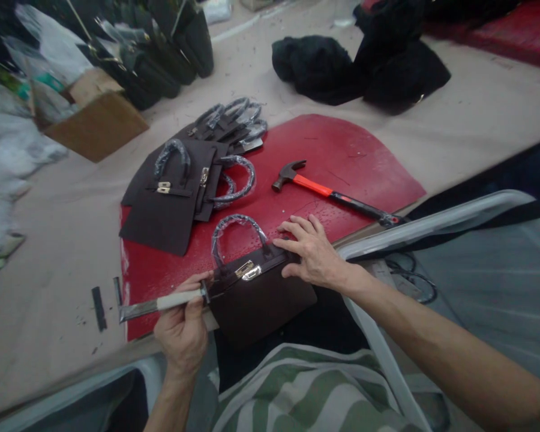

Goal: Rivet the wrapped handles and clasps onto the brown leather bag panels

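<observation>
A dark brown handbag panel (263, 306) lies in front of me across the table edge. It has a metal clasp (249, 271) and a plastic-wrapped loop handle (238, 221). My left hand (184, 327) is closed round a metal tool with a pale grip (180, 299), whose one end meets the panel's left top corner. The tool's exact kind is unclear. Fingers spread, my right hand (310, 252) rests at the panel's right top corner. Beyond them, a claw hammer (315, 185) with an orange and black handle lies on the red mat (342, 150).
Several similar bag panels (166, 219) with wrapped handles are piled at the mat's left. A cardboard box (99, 117) stands at the far left beside dark bags (162, 57). Black cloth (319, 66) lies at the back. A pale chair frame (441, 225) is at right.
</observation>
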{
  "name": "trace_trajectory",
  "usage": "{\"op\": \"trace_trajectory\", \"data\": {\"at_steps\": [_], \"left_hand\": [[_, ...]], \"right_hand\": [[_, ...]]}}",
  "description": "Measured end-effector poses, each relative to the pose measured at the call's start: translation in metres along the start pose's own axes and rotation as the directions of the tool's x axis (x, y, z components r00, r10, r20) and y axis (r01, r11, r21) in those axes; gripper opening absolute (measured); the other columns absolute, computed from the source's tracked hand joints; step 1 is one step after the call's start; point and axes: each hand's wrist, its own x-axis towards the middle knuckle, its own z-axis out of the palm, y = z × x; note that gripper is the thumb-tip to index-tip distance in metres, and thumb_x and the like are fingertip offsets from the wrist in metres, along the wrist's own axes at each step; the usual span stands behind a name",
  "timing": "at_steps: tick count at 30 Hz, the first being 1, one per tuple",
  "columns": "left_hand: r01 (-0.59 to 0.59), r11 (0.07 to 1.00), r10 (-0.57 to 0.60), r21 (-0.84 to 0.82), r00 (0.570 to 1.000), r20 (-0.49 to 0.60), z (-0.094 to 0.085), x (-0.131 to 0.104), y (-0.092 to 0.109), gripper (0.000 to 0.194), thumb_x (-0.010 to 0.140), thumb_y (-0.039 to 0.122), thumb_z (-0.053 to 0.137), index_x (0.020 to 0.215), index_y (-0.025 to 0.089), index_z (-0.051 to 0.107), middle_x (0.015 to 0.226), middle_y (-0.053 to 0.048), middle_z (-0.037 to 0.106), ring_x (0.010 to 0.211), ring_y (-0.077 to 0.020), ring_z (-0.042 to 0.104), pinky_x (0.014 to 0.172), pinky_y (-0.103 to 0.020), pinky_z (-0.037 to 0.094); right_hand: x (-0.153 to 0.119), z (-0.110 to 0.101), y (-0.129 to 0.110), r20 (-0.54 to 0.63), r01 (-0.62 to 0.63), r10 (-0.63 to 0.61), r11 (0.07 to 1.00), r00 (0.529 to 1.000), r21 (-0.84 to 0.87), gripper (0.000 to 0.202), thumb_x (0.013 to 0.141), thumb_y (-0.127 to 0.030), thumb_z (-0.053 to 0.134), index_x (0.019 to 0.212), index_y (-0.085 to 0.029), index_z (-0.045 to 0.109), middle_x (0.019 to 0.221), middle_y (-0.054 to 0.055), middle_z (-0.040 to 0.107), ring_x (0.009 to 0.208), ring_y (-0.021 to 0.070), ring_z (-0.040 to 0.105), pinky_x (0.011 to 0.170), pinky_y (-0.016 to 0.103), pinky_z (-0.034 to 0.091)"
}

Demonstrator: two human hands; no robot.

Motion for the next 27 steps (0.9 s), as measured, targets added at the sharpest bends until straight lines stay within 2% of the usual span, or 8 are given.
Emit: {"op": "trace_trajectory", "data": {"at_steps": [5,8,10,15,23,27], "left_hand": [[-0.069,0.980,0.100,-0.186,0.981,0.164,0.059,0.007,0.022,0.011,0.095,0.025,0.062,0.102,0.019,0.066,0.112,-0.009,0.072,0.106,-0.0246,0.071,0.096,-0.045,0.057],[-0.117,0.978,0.164,-0.173,0.944,0.287,0.089,0.017,0.018,0.012,0.095,0.026,0.062,0.105,0.019,0.066,0.116,-0.010,0.071,0.109,-0.0240,0.069,0.098,-0.045,0.056],[-0.158,0.979,0.193,-0.129,0.919,0.345,0.099,0.023,0.011,0.013,0.096,0.027,0.061,0.104,0.019,0.065,0.115,-0.011,0.071,0.108,-0.0232,0.069,0.097,-0.043,0.056],[-0.208,0.977,0.207,-0.038,0.903,0.377,0.099,0.028,0.001,0.013,0.098,0.028,0.058,0.104,0.018,0.064,0.114,-0.011,0.072,0.110,-0.0233,0.068,0.097,-0.043,0.055],[-0.249,0.966,0.253,-0.065,0.880,0.403,0.099,0.020,0.001,0.013,0.096,0.026,0.059,0.106,0.018,0.065,0.113,-0.012,0.072,0.109,-0.0246,0.070,0.096,-0.045,0.057],[-0.324,0.946,0.302,-0.027,0.846,0.439,0.099,0.018,-0.001,0.014,0.095,0.023,0.061,0.108,0.020,0.064,0.117,-0.011,0.071,0.114,-0.0248,0.068,0.098,-0.047,0.056]], "right_hand": [[0.001,0.001,0.000,-0.008,-0.012,0.012,1.000,1.000,0.005,0.065,0.067,-0.045,0.088,0.126,-0.028,0.068,0.143,0.009,0.055,0.140,0.0360,0.037,0.117,0.063,0.018],[0.001,0.000,0.000,-0.005,-0.011,0.011,1.000,1.000,0.007,0.069,0.065,-0.045,0.090,0.127,-0.028,0.068,0.142,0.009,0.054,0.139,0.0359,0.037,0.117,0.063,0.018],[0.002,0.000,0.000,0.002,-0.007,0.007,1.000,1.000,0.015,0.072,0.064,-0.046,0.090,0.130,-0.029,0.066,0.143,0.009,0.054,0.138,0.0359,0.037,0.117,0.064,0.018],[0.002,-0.001,0.001,0.001,-0.004,0.004,1.000,1.000,0.029,0.073,0.064,-0.047,0.090,0.130,-0.028,0.066,0.142,0.009,0.053,0.139,0.0364,0.036,0.117,0.064,0.017],[0.000,0.001,0.001,-0.028,0.010,-0.009,1.000,1.000,0.029,0.070,0.063,-0.046,0.090,0.127,-0.029,0.067,0.141,0.008,0.054,0.138,0.0365,0.037,0.116,0.064,0.018],[0.000,0.000,0.001,-0.037,0.007,-0.006,0.999,0.999,0.044,0.069,0.062,-0.044,0.090,0.126,-0.027,0.068,0.140,0.009,0.055,0.137,0.0362,0.039,0.117,0.063,0.019]]}}
